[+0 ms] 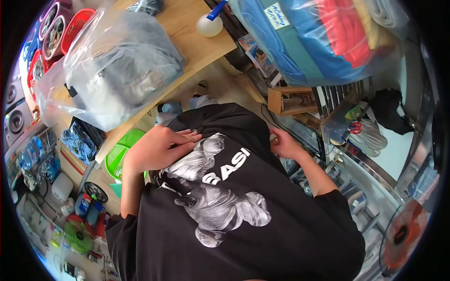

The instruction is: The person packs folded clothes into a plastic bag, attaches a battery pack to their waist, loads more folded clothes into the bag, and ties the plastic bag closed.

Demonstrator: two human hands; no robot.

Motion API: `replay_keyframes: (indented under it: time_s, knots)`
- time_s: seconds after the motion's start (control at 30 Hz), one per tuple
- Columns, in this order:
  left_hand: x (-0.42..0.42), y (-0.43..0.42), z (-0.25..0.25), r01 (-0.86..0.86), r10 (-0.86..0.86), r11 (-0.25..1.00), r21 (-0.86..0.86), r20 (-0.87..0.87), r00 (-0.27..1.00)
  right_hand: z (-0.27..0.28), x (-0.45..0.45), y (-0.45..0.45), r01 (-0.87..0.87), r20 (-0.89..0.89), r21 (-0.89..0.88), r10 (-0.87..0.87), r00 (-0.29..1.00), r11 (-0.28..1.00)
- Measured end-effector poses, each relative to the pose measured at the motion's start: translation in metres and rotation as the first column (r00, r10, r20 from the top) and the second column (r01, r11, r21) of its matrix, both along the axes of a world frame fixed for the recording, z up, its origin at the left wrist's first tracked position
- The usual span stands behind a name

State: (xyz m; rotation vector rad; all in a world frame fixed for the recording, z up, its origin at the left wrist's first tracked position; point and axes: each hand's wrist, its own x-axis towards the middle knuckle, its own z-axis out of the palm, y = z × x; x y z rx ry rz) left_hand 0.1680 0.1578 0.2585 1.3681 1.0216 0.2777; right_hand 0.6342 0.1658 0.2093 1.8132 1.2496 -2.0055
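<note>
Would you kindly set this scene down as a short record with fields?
left hand: laid on the front of the printed black T-shirt being worn
right hand: fingers curled at the shirt's side; grip unclear
on wooden table: clear plastic bag with clothing inside
below table: green basket
upper right: clear-wrapped bundle, blue and red fabric
far right: red-handled scissors

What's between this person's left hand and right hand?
Between the left hand and the right hand lies the front of the black shirt, including part of its grey print, as the head view shows.
</note>
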Motion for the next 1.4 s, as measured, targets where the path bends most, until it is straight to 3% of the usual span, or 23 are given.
replay_keyframes:
  time_s: [0.03,0.13,0.17,0.27,0.37,0.47,0.57,0.67,0.77,0.87,1.0,1.1,1.2,1.23,1.3,1.33,1.4]
  knots:
    - [0.001,-0.002,-0.004,-0.035,0.034,0.998,0.046,0.03,0.999,-0.003,-0.009,-0.004,-0.017,0.017,0.149,0.015,1.0,0.989]
    - [-0.002,0.012,0.0,-0.048,0.015,0.981,-0.187,-0.177,0.984,-0.008,-0.031,-0.005,-0.054,0.041,0.502,0.038,0.998,0.863]
    - [-0.001,-0.002,-0.03,-0.231,0.228,0.971,-0.06,-0.047,0.972,-0.01,-0.034,-0.003,-0.062,0.048,0.597,0.042,0.998,0.8]
    - [0.009,0.005,-0.05,-0.286,0.274,0.956,-0.063,-0.152,0.95,-0.025,-0.029,-0.008,-0.003,-0.08,0.69,0.081,0.994,0.724]
    - [0.016,0.013,-0.045,-0.225,0.219,0.974,-0.012,-0.177,0.96,-0.005,-0.037,0.0,0.059,-0.111,0.637,0.017,0.994,0.768]
    - [0.022,0.02,-0.043,-0.235,0.233,0.972,0.006,-0.151,0.961,-0.005,-0.029,-0.002,0.017,-0.137,0.643,0.093,0.986,0.766]
    - [0.031,0.03,-0.04,-0.225,0.227,0.974,0.031,-0.108,0.968,-0.011,-0.019,0.0,0.332,-0.47,0.324,-0.154,0.869,0.886]
    - [0.043,0.038,-0.033,-0.198,0.201,0.979,0.043,-0.088,0.976,0.006,-0.015,0.003,0.331,-0.427,0.056,-0.278,0.861,0.942]
    - [0.055,0.046,-0.028,-0.165,0.169,0.985,0.051,-0.07,0.983,-0.007,-0.007,-0.014,0.146,-0.311,0.208,-0.076,0.947,0.967]
    - [0.068,0.049,-0.03,-0.12,0.123,0.99,0.068,-0.04,0.992,-0.022,-0.002,-0.014,0.298,-0.353,0.143,-0.232,0.906,0.944]
    - [0.084,0.057,-0.027,-0.037,0.043,0.995,0.089,-0.064,0.997,-0.02,-0.026,0.026,0.503,-0.511,0.262,-0.324,0.796,0.823]
    - [0.093,0.068,-0.033,-0.036,0.043,0.994,0.103,-0.068,0.997,-0.016,-0.083,0.076,0.321,-0.494,0.371,-0.107,0.863,0.871]
    - [0.087,0.086,-0.03,0.205,-0.181,0.978,0.036,-0.339,0.923,-0.031,-0.15,0.095,0.067,-0.464,0.577,0.259,0.847,0.814]
    - [0.07,0.084,-0.047,0.327,-0.232,0.934,0.141,-0.455,0.86,-0.037,-0.167,0.096,0.012,-0.456,0.607,0.336,0.824,0.795]
    - [0.045,0.092,-0.058,0.228,-0.104,0.962,0.149,-0.57,0.815,-0.042,-0.185,0.094,-0.1,-0.427,0.663,0.484,0.764,0.742]
    - [0.039,0.095,-0.061,0.173,-0.036,0.972,0.16,-0.623,0.781,-0.037,-0.183,0.093,-0.06,-0.376,0.682,0.419,0.826,0.729]
    - [0.05,0.092,-0.064,0.004,0.12,0.962,0.274,-0.434,0.893,-0.02,-0.171,0.09,0.004,-0.273,0.721,0.278,0.921,0.693]
